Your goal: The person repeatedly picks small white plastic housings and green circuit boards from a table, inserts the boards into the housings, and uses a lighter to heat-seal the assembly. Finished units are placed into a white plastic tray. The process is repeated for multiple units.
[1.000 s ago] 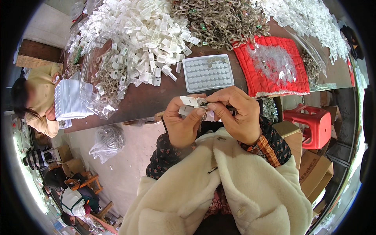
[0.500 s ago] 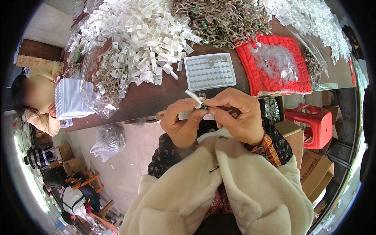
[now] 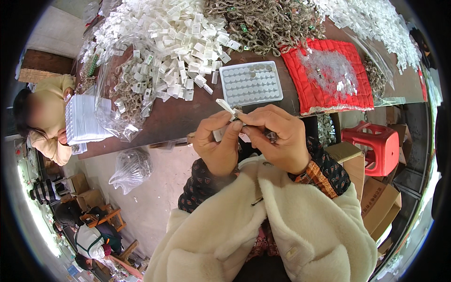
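Just in front of my chest, both hands meet over a small white plastic casing (image 3: 226,106), its narrow white end jutting up and away from me. My left hand (image 3: 217,146) pinches the casing between thumb and fingers. From the other side, the thumb and fingertips of my right hand (image 3: 281,140) press at the same piece. A dark coiled bundle (image 3: 271,136), perhaps wire, shows beneath the right hand's fingers. The fingertips hide the inner part of the casing. Beyond my hands lies a white tray (image 3: 227,99) with rows of round cells.
White casings (image 3: 188,47) and coiled brown-grey cables (image 3: 268,28) are heaped on the dark table (image 3: 188,115). A red quilted cloth (image 3: 294,77) carries small clear pieces (image 3: 331,70). At left, another person sits by stacked white trays (image 3: 87,117). A red stool (image 3: 376,145) stands right.
The casing's white end has tipped up and a little left, and the green part seen before is now covered. My right hand has shifted slightly left, exposing the dark coil.
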The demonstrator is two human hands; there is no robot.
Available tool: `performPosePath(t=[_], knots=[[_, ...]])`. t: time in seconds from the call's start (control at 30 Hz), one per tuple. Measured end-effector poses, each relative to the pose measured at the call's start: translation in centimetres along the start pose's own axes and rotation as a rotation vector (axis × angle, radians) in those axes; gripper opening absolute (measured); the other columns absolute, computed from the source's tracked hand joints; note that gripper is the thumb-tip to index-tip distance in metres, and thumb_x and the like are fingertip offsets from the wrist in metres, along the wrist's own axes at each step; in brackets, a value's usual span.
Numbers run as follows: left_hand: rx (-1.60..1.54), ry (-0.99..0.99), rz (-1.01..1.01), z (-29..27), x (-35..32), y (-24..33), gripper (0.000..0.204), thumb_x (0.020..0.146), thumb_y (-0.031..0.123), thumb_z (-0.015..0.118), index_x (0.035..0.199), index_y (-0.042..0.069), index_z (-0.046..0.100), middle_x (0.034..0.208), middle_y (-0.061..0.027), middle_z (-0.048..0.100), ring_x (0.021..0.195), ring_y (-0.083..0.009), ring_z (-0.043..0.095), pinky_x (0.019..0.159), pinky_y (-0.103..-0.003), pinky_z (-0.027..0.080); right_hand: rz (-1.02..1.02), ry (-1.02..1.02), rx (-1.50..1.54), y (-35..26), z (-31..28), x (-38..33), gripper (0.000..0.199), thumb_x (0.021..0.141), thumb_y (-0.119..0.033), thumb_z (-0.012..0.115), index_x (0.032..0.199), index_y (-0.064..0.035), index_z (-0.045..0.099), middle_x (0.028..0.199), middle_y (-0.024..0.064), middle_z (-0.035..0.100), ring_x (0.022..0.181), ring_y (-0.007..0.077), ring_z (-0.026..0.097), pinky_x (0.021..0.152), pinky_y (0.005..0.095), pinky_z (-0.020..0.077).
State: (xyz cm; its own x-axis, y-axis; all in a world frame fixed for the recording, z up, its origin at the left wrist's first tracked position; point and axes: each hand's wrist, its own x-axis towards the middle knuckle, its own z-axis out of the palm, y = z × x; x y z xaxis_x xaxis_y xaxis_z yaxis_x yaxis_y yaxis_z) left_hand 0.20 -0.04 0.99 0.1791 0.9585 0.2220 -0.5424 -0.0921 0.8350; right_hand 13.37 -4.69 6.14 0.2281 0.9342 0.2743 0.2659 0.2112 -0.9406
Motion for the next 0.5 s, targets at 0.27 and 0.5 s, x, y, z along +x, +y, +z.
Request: performPosePath(t=[0.27,0.5], knots=[[0.039,-0.030,0.026,0.1,-0.2,0.1,0.019,0.092,-0.006,0.063,0.108,0.000,0.055,0.115,-0.0168,0.064,0.096,-0.0143,0.062,0.085,-0.029,0.052,0.217,0.026,0.155,-0.8,-0.1,0.2,0.021,0.083,0.006,0.066,0.102,-0.0008,0.067,0.088,0.0054,0.065,0.074,0.0093,0.063,0.064,0.0227,0.0513],[-0.145,-0.085,0.022,-0.2,0.0,0.2,0.018,0.094,-0.005,0.059,0.110,-0.001,0.053,0.114,-0.0192,0.064,0.100,-0.0177,0.062,0.086,-0.031,0.052,0.451,-0.101,0.545,-0.3,-1.0,1.5,0.013,0.087,0.005,0.067,0.094,-0.0007,0.057,0.086,0.0031,0.061,0.070,0.0079,0.061,0.059,0.0216,0.0509]])
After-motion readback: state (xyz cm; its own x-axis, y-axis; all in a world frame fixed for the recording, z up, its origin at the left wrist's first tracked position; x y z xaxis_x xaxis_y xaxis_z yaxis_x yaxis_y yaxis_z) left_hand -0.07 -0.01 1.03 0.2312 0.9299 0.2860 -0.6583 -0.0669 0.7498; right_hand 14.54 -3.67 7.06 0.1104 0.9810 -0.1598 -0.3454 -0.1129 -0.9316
